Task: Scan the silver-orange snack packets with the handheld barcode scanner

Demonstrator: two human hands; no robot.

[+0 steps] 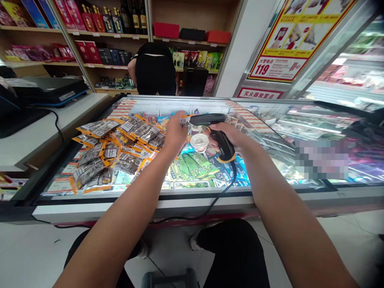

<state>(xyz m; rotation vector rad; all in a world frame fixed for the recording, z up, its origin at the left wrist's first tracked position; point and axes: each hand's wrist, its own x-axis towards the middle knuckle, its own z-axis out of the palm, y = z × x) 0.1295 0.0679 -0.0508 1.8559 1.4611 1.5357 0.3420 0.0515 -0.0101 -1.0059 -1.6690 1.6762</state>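
Note:
My right hand (230, 134) is wrapped round the handle of a black and yellow barcode scanner (225, 147). The scanner's head points left, and its black cable hangs over the freezer's front edge. Close to the scanner's nose, my left hand (176, 130) is closed on a small white barcode label (183, 120); whether the label belongs to something larger inside the hand is hidden. Many orange-edged snack packets (139, 130) lie heaped to the left of my left hand, on the freezer's glass top. Below the hands, a round white-lidded cup (199, 142) and green ice-cream wrappers (195, 167) show.
A chest freezer (249, 202) spans the front. On the left stands a white counter (18, 136) with a black scale (51, 90). Behind the freezer a person in black (156, 66) bends toward stocked shelves (106, 36). A stool (171, 279) is by my legs.

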